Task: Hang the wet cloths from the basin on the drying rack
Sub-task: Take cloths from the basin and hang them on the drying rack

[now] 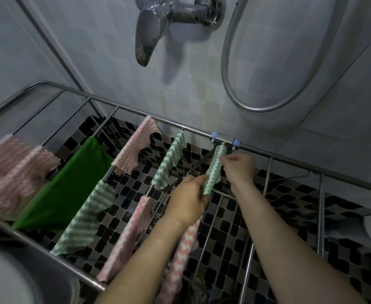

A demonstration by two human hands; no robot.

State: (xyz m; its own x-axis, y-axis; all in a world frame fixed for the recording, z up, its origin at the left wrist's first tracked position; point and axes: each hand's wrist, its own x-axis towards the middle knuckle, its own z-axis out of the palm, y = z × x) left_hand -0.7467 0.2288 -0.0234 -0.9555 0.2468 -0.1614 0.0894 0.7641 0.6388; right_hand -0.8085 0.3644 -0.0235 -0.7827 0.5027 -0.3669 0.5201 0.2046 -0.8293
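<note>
A green-and-white zigzag cloth [214, 170] lies draped over a bar of the steel drying rack [289, 160], near the rack's blue clips. My left hand [187, 198] pinches its lower end. My right hand [238, 166] pinches its upper part just below the far rail. More cloths hang on the bars to the left: another green zigzag cloth [169, 161], a pink one [136, 145], a plain green one [70, 183], a large green zigzag one [85, 216] and pink ones [15, 165]. The rim of a basin [6, 281] shows at bottom left; its inside is hidden.
A chrome tap [149, 38] juts out of the tiled wall above the rack, and a shower hose [226, 69] loops to its right. Black-and-silver mosaic floor [289, 216] lies under the rack. The rack's bars to the right of my hands are bare.
</note>
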